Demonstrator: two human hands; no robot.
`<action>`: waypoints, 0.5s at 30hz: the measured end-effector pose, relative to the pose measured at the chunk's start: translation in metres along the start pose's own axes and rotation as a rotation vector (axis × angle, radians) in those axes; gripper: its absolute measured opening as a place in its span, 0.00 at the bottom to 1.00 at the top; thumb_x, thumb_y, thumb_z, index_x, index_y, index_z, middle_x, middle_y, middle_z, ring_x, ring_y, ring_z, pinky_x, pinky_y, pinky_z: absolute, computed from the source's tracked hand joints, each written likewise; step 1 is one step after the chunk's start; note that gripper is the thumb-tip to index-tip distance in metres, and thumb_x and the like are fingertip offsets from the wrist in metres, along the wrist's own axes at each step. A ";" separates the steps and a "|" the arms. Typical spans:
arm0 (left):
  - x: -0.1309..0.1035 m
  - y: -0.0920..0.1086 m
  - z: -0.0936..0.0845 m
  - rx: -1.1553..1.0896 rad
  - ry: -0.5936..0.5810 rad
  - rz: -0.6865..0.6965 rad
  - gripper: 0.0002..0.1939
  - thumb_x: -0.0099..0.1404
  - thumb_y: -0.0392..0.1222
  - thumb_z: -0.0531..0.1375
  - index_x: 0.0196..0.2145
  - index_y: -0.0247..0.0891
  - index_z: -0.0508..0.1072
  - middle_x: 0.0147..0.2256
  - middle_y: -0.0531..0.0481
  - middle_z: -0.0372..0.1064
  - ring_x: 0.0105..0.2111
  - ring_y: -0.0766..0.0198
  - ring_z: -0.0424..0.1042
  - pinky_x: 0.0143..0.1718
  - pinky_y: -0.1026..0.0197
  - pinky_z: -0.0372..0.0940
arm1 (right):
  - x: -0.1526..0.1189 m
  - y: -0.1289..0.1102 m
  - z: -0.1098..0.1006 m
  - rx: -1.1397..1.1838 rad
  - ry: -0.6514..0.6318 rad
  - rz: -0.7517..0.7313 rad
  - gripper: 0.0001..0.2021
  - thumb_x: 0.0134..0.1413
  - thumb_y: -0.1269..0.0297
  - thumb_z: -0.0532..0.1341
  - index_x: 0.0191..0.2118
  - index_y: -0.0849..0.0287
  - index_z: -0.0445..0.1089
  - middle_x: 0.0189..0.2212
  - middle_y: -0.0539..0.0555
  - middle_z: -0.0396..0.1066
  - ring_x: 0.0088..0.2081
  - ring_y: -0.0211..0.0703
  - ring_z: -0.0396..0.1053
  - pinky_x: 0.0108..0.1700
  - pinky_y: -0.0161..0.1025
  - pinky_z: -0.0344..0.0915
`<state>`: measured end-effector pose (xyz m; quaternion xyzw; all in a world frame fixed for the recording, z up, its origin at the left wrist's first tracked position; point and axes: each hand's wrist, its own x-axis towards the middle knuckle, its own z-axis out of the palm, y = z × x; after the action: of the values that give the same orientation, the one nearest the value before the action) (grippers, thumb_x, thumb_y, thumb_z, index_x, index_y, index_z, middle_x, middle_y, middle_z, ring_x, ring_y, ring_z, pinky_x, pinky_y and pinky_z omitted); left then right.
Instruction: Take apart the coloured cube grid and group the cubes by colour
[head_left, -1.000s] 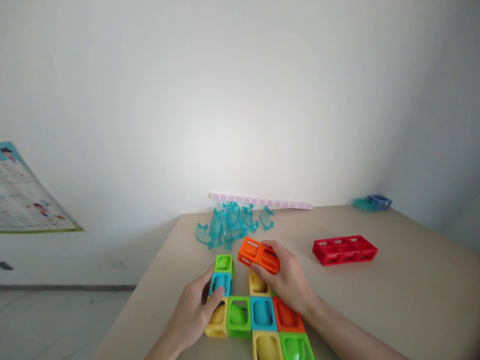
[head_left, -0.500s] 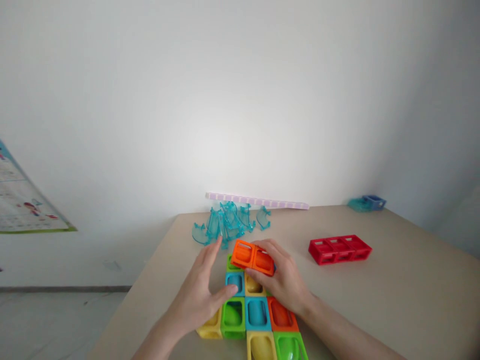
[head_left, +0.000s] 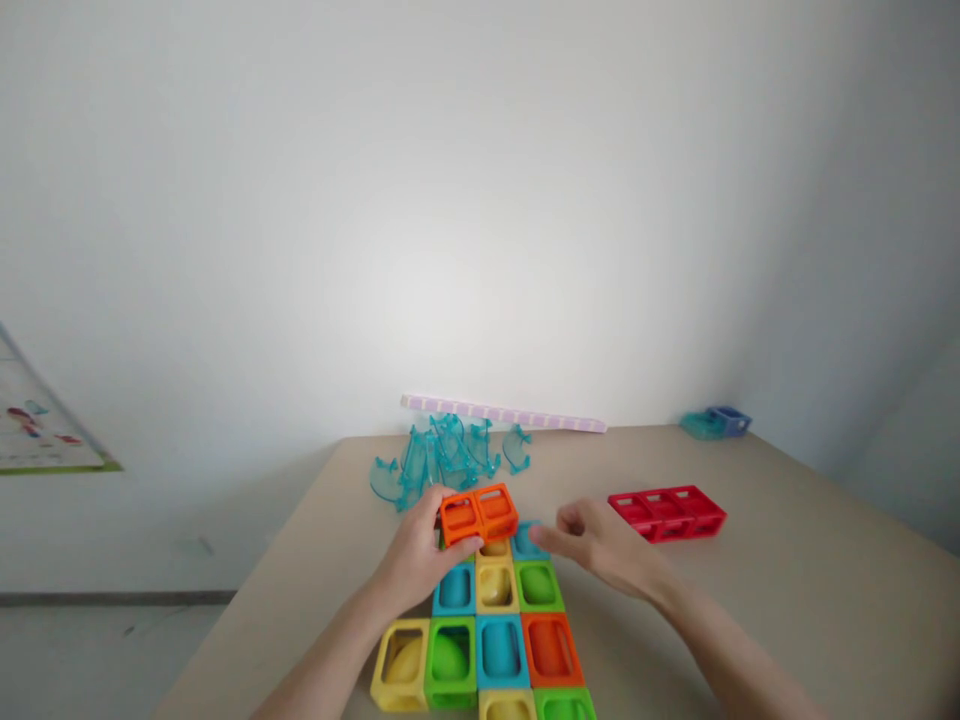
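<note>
My left hand (head_left: 420,550) is closed around an orange two-cell block (head_left: 478,513), thumb along its near side, and holds it above the far end of the assembled blocks. That assembly lies on the table, made of joined square frames in several colours. Among them are a yellow block (head_left: 403,665), a green block (head_left: 451,662), a blue block (head_left: 500,650) and an orange-red block (head_left: 552,650). My right hand (head_left: 600,540) holds nothing; its fingers are half curled and the thumb points left, near a blue block (head_left: 527,540) at the far right of the assembly.
A red three-cell block (head_left: 667,514) lies on the table (head_left: 750,620) to the right. Clear teal curved pieces (head_left: 450,455) are piled at the back left. A pale purple strip (head_left: 502,413) runs along the wall. Far right sit a dark blue block (head_left: 731,421) and teal pieces (head_left: 702,427).
The orange two-cell block has passed from my right hand to my left and turned slightly. My right hand has let go and moved right. The view has shifted a little.
</note>
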<state>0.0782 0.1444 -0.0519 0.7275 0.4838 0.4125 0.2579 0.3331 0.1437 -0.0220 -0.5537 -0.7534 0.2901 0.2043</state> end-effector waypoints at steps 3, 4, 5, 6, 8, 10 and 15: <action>-0.001 0.004 -0.004 -0.050 -0.013 -0.036 0.16 0.56 0.44 0.65 0.40 0.38 0.66 0.35 0.50 0.69 0.35 0.59 0.69 0.39 0.59 0.63 | -0.007 -0.002 -0.013 0.054 -0.571 0.103 0.27 0.48 0.40 0.61 0.16 0.61 0.65 0.12 0.48 0.61 0.14 0.31 0.55 0.16 0.30 0.50; -0.002 0.008 -0.006 -0.098 -0.018 -0.048 0.17 0.56 0.44 0.65 0.40 0.38 0.66 0.35 0.50 0.69 0.36 0.60 0.69 0.39 0.60 0.63 | -0.009 -0.004 -0.012 0.104 -0.707 0.123 0.25 0.47 0.42 0.63 0.18 0.61 0.67 0.13 0.48 0.63 0.13 0.31 0.57 0.14 0.29 0.50; -0.003 0.013 -0.007 -0.161 -0.018 -0.061 0.17 0.57 0.44 0.65 0.41 0.38 0.65 0.36 0.50 0.69 0.36 0.60 0.69 0.40 0.60 0.63 | -0.010 -0.006 -0.008 0.161 -0.797 0.145 0.22 0.46 0.45 0.64 0.20 0.61 0.68 0.13 0.47 0.65 0.12 0.31 0.58 0.13 0.28 0.51; -0.004 0.018 -0.007 -0.233 -0.018 -0.079 0.18 0.58 0.44 0.64 0.43 0.38 0.64 0.37 0.50 0.69 0.37 0.61 0.69 0.41 0.60 0.63 | -0.011 -0.008 -0.003 0.219 -0.843 0.171 0.19 0.45 0.48 0.65 0.21 0.60 0.68 0.14 0.47 0.66 0.12 0.31 0.60 0.12 0.27 0.51; -0.007 0.026 -0.008 -0.346 -0.028 -0.110 0.19 0.60 0.45 0.63 0.45 0.39 0.62 0.38 0.51 0.69 0.36 0.62 0.69 0.40 0.61 0.63 | -0.010 -0.011 0.010 0.335 -0.851 0.210 0.16 0.46 0.52 0.65 0.22 0.60 0.69 0.14 0.47 0.67 0.12 0.32 0.62 0.10 0.26 0.51; -0.010 0.031 -0.006 -0.394 -0.075 -0.135 0.18 0.60 0.45 0.63 0.45 0.38 0.63 0.36 0.52 0.69 0.35 0.63 0.68 0.38 0.62 0.63 | -0.007 -0.011 0.022 0.433 -0.831 0.226 0.17 0.47 0.53 0.64 0.19 0.62 0.69 0.14 0.49 0.69 0.11 0.31 0.63 0.10 0.25 0.54; -0.011 0.027 -0.003 -0.454 -0.186 -0.209 0.19 0.57 0.43 0.65 0.42 0.38 0.64 0.35 0.53 0.69 0.36 0.62 0.69 0.39 0.62 0.63 | -0.002 -0.001 0.032 0.606 -0.848 0.230 0.15 0.47 0.56 0.65 0.21 0.64 0.73 0.17 0.55 0.73 0.14 0.35 0.68 0.14 0.27 0.63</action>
<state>0.0867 0.1238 -0.0329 0.6317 0.4256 0.4130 0.4993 0.3128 0.1344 -0.0451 -0.3828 -0.5866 0.7136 -0.0006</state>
